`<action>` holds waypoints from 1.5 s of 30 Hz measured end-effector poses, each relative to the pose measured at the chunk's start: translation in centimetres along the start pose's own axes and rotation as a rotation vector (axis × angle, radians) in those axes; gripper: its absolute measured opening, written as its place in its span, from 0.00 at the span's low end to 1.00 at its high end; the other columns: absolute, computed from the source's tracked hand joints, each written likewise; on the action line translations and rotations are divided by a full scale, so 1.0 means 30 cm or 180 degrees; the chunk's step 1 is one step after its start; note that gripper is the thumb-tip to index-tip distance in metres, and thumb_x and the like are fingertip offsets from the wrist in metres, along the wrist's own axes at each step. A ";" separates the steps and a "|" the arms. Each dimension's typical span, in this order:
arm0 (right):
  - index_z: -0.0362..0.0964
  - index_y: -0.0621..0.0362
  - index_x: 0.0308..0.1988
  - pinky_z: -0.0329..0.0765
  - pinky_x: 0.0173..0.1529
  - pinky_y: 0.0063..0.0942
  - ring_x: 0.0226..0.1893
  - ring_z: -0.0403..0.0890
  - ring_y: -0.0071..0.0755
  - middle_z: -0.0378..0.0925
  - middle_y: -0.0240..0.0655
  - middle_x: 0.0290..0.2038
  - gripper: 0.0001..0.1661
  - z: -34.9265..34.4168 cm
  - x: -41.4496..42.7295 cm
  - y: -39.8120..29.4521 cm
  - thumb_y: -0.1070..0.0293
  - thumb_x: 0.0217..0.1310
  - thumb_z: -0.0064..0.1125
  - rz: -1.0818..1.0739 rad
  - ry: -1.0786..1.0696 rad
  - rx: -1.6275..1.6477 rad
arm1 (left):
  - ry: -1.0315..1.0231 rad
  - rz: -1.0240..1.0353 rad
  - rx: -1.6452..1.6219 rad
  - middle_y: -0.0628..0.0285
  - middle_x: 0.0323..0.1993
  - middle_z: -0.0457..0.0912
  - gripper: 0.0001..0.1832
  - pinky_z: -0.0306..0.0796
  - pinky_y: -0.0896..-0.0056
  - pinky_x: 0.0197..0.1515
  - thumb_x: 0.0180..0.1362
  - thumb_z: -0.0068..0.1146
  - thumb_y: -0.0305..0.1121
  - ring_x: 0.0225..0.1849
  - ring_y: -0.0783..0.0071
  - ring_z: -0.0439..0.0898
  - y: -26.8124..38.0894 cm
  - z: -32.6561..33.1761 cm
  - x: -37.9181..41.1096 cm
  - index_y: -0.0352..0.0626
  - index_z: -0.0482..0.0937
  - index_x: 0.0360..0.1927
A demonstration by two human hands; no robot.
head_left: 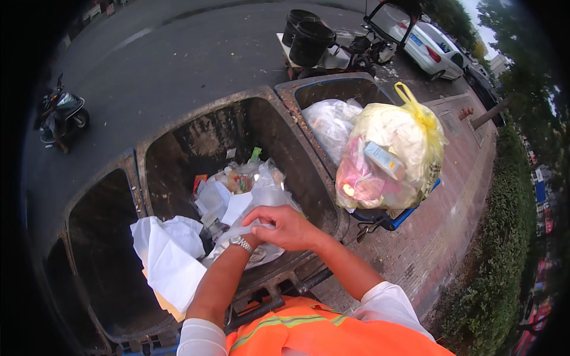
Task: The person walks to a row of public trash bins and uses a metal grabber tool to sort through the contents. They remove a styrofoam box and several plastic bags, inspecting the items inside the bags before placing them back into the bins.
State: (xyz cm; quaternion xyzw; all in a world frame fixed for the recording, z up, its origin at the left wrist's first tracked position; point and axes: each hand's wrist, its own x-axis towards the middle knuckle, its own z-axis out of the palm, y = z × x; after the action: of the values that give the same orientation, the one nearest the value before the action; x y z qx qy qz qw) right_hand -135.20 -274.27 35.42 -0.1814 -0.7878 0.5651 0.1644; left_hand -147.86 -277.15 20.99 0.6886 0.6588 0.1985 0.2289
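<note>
Both my hands are over the front part of a large open wheeled bin [213, 111] holding plastic bags and paper waste. My right hand [280, 227] has bent fingers near a translucent white plastic bag [262, 253]; whether it grips the film is unclear. Beneath it my left hand [256, 240], with a metal wristwatch [241, 243] on the wrist, is mostly hidden by the right hand and the bag. White paper sheets and bags [171, 262] lie over the bin's left front edge, with tan cardboard [169, 305] under them.
A full yellow-tied bag [392, 155] rests on the right bin [294, 89], beside a white bag [331, 122]. Another open bin [107, 249] stands left. Beyond are a cart with black buckets [311, 42], a parked white car [432, 49] and a scooter [67, 111]. A hedge [503, 240] runs right.
</note>
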 end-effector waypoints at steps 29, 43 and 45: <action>0.85 0.56 0.55 0.82 0.44 0.30 0.35 0.86 0.25 0.88 0.39 0.35 0.15 -0.029 -0.070 0.023 0.69 0.71 0.65 0.0620 0.0882 -0.0683 | 0.1588 -0.0004 -0.1269 0.57 0.34 0.87 0.13 0.81 0.53 0.44 0.58 0.64 0.18 0.41 0.49 0.89 0.155 -0.391 -0.257 0.40 0.79 0.46; 0.86 0.50 0.57 0.75 0.36 0.30 0.28 0.76 0.23 0.77 0.32 0.26 0.18 -0.031 -0.038 0.043 0.64 0.69 0.70 0.0731 0.1326 -0.0236 | 0.2336 -0.1242 -0.4608 0.53 0.37 0.88 0.09 0.84 0.55 0.55 0.77 0.50 0.29 0.44 0.57 0.90 -0.103 -0.510 -0.262 0.41 0.81 0.42; 0.86 0.51 0.59 0.76 0.37 0.28 0.30 0.77 0.21 0.78 0.31 0.28 0.21 -0.030 -0.030 0.052 0.62 0.69 0.73 0.0717 0.1171 -0.0202 | 0.2253 -0.1363 -0.4430 0.53 0.38 0.88 0.07 0.84 0.58 0.55 0.77 0.51 0.27 0.46 0.58 0.91 -0.119 -0.524 -0.266 0.42 0.82 0.46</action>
State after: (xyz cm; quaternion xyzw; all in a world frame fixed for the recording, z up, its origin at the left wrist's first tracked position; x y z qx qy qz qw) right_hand -133.83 -273.49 34.17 -0.3734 -0.7368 0.5122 0.2354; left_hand -160.24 -284.18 32.00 0.1435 0.5353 0.7210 0.4159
